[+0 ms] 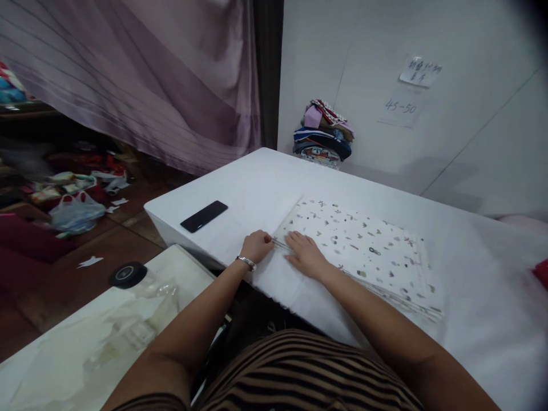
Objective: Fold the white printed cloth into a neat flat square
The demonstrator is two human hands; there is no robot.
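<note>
A folded white cloth (363, 245) with a small scattered print lies flat in several layers on the white-covered table (252, 182). At its near left corner, my left hand (257, 246) pinches the cloth's edge between thumb and fingers; a silvery bracelet circles that wrist. Just to the right, my right hand (308, 255) rests palm down on the cloth near the same corner, fingers stretched out.
A black phone (204, 216) lies left on the table. Behind it stands a pile of folded fabrics (324, 134) by the wall with paper notes (420, 72). A lower white surface (85, 337) holds a black round lid (128, 274). A plastic bag (77, 212) sits on the floor.
</note>
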